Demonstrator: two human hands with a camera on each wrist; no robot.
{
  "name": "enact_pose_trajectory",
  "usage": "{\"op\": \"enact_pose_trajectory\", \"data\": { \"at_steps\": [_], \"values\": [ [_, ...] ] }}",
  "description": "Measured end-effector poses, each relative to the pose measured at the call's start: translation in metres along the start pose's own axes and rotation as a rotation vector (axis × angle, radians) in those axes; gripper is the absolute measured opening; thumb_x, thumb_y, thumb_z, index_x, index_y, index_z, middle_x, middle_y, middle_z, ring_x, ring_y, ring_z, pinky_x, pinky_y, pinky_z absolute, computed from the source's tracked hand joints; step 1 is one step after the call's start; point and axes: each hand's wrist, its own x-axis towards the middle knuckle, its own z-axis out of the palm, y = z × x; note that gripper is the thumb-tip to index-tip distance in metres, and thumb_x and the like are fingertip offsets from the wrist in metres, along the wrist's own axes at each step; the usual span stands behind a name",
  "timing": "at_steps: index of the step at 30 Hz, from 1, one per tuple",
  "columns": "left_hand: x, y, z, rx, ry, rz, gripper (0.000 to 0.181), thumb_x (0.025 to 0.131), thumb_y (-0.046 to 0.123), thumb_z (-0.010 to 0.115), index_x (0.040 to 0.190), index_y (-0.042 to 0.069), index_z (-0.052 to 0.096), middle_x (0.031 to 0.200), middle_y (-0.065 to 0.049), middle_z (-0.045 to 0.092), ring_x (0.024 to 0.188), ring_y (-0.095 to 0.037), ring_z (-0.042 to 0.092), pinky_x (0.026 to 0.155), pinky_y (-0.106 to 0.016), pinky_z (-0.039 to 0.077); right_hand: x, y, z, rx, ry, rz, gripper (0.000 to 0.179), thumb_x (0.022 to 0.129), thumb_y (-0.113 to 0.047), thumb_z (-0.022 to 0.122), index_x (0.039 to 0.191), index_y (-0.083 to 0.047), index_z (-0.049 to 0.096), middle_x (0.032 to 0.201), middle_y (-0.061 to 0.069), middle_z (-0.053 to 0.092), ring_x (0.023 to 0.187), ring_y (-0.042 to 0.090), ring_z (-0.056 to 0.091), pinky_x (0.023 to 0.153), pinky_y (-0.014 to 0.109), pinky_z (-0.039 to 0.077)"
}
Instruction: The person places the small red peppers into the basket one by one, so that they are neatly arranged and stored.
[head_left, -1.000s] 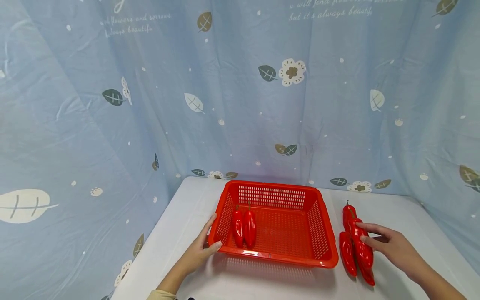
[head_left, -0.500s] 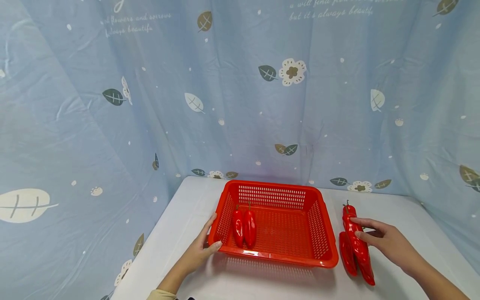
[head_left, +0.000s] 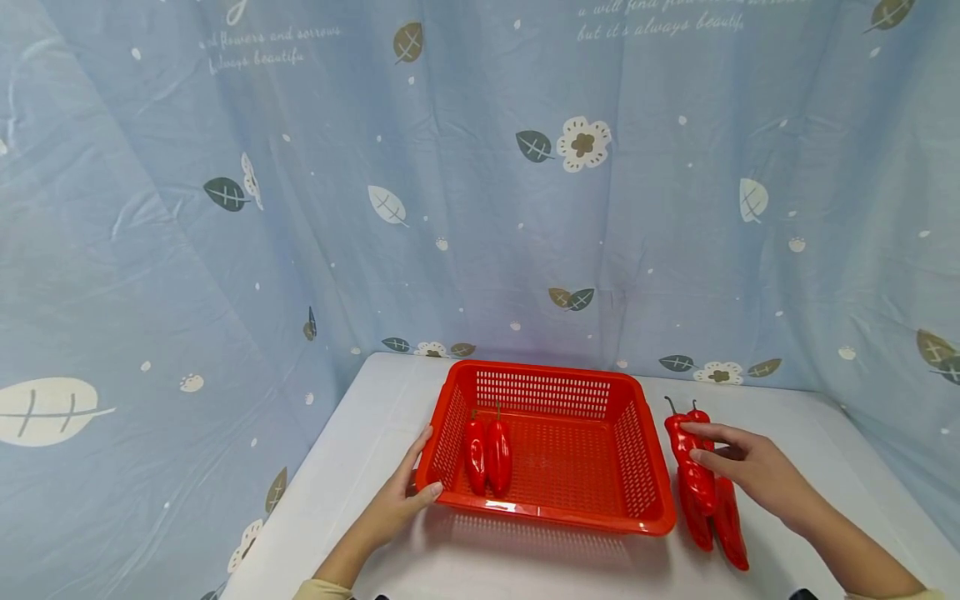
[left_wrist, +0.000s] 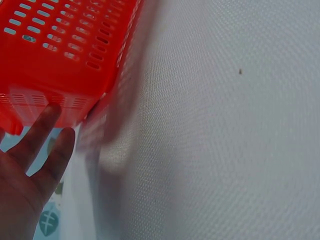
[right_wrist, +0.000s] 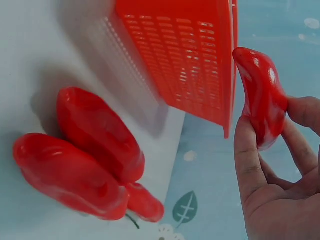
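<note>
Hanging just off the basket's right-hand side, one long red pepper (head_left: 693,483) is pinched between the thumb and fingers of the right hand (head_left: 753,471), its dark stem pointing away from the person. The right wrist view shows this pepper raised off the white bench (head_left: 405,383), near the basket's rim and apart from the peppers below it. Those are three more red ones, lying close together: two full-bodied, a first pepper (right_wrist: 100,132) and a second pepper (right_wrist: 70,175) side by side, and a third pepper (right_wrist: 145,202) showing only partly at their ends. From the head view the held one overlaps them, so how far the third runs beneath or behind its neighbours is hard to say. Over on the other side, the left hand (head_left: 393,504) is at the near left corner of the red slotted basket (head_left: 558,467), fingers fairly straight and spread, fingertips against the left wall and the thumb at the front rim. Inside the basket, toward its left wall and nearer that hand, two red peppers lie next to each other, an outer pepper (head_left: 476,457) and an inner pepper (head_left: 499,458), both with stems toward the far side. A pale blue curtain (head_left: 480,217) printed with leaves and flowers hangs behind.
</note>
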Motion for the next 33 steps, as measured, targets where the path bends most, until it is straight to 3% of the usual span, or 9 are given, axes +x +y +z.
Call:
{"op": "enact_pose_trajectory", "data": {
  "at_steps": [15, 25, 33],
  "values": [
    [0.0, -0.002, -0.001, 0.004, 0.0, -0.005, 0.082, 0.098, 0.015, 0.064, 0.164, 0.03, 0.019, 0.166, -0.015, 0.023, 0.128, -0.037, 0.055, 0.091, -0.025, 0.051, 0.015, -0.021, 0.013, 0.019, -0.028, -0.051, 0.061, 0.094, -0.036, 0.072, 0.146, -0.009, 0.056, 0.139, 0.027, 0.054, 0.111, 0.033, 0.059, 0.079, 0.042, 0.06],
    [0.0, -0.002, -0.002, -0.002, -0.016, -0.007, 0.081, 0.098, 0.015, 0.064, 0.164, 0.029, 0.018, 0.165, -0.017, 0.023, 0.128, -0.038, 0.055, 0.091, -0.023, 0.05, 0.03, -0.036, 0.028, 0.074, -0.054, -0.102, 0.057, 0.094, -0.033, 0.073, 0.144, -0.01, 0.059, 0.137, 0.023, 0.06, 0.106, 0.028, 0.067, 0.077, 0.039, 0.06],
    [0.001, -0.003, -0.002, -0.01, -0.011, -0.009, 0.083, 0.097, 0.015, 0.065, 0.164, 0.03, 0.018, 0.166, -0.016, 0.022, 0.129, -0.038, 0.054, 0.091, -0.022, 0.049, 0.038, -0.047, 0.034, 0.079, -0.066, -0.109, 0.056, 0.094, -0.034, 0.073, 0.143, -0.012, 0.06, 0.138, 0.022, 0.059, 0.107, 0.029, 0.066, 0.079, 0.043, 0.06]
  ]
}}
